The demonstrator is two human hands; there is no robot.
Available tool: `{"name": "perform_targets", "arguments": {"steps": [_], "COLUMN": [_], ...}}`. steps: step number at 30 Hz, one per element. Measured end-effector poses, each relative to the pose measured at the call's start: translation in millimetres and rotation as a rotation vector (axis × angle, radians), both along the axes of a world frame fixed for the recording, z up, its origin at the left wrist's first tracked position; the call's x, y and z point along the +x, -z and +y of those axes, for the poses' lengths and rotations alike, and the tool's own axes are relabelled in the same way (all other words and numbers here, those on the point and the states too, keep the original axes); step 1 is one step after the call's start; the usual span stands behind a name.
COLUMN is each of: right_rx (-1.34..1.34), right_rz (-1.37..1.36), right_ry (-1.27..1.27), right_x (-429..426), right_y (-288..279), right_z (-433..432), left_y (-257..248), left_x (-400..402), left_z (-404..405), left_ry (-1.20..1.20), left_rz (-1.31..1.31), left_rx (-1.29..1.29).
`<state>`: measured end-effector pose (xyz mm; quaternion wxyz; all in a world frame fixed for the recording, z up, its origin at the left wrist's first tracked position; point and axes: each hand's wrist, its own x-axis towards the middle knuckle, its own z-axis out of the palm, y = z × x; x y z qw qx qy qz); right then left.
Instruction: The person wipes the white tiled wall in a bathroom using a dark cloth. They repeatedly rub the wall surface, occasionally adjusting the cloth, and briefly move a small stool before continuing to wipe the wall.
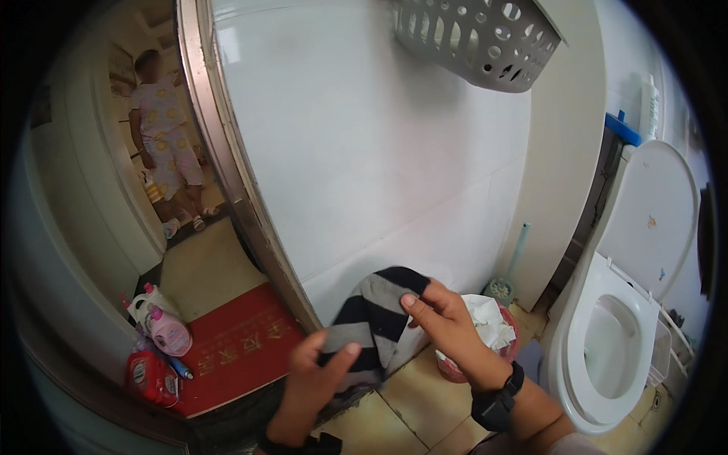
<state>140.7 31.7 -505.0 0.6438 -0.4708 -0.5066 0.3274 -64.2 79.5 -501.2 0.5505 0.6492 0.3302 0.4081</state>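
A striped grey and black knitted cloth item, perhaps a sock point(364, 327), hangs between my two hands in front of the white tiled wall. My right hand point(443, 318) pinches its upper right part between thumb and fingers. At its lower left edge, my left hand point(318, 364) holds the fabric with the thumb on top; this hand is slightly blurred. Black bands are on both wrists. The lower end of the cloth is blurred, and its full shape cannot be told.
Right: a white toilet point(608, 347) with raised lid, a toilet brush point(500, 290), a red bin point(509, 318) of paper. Above: a grey plastic basket point(489, 51). Left: a metal door frame point(227, 148), red mat point(244, 347), detergent bottles point(168, 330); a person point(162, 125) stands beyond the doorway.
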Motion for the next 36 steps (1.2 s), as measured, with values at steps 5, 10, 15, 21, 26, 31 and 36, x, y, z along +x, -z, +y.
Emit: {"name": "perform_targets", "arguments": {"steps": [5,10,15,21,26,31,36], "right_rx": [-0.092,0.208,0.485,0.122,0.088,0.09,0.05], "right_rz": [-0.042,-0.364,-0.349,-0.971,-0.453,-0.332,-0.096], "right_ry": [0.039,0.212,-0.026,0.129,0.042,0.049,-0.018], "right_x": [6.1,-3.6,-25.0,-7.2,-12.0,-27.7,-25.5], "right_y": [0.5,2.5,-16.8,17.7,16.0,17.0,17.1], "right_z": [5.0,4.2,-6.5,16.1,17.0,16.3,21.3], "left_y": [-17.2,-15.0,-1.4,-9.8,-9.8,-6.2,6.9], "left_x": [-18.4,-19.6,-20.8,-35.3,-40.4,-29.7,-15.6], "left_z": [-6.1,-7.6,-1.3,-0.9,3.7,0.1,-10.1], "left_ry": [-0.208,-0.253,-0.149,-0.115,-0.157,-0.315,0.055], "left_rz": [-0.025,0.163,0.086,0.076,-0.039,0.099,0.609], "left_rx": [0.437,0.739,0.33,0.168,0.144,0.706,1.109]}}
